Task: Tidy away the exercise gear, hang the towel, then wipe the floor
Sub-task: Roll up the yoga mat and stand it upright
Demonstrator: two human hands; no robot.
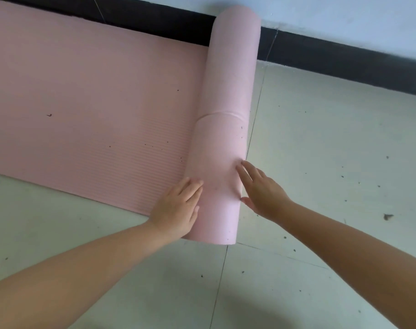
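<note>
Your pink ribbed foam exercise mat (88, 103) lies half rolled on the tiled floor (321, 162) beside the wall. Left hand (178, 207) and right hand (261, 191) press flat-fingered on the roll's near end. It looks light, soft and springy, so hold it mid-roll.

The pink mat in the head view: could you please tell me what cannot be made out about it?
- Unrolled length: the pink mat runs off the left edge.
- Far end of the roll: foreshortened against the black skirting.
- Left hand fingertips: hidden in the crease beside the roll.
- Right hand palm: faces away.
</note>
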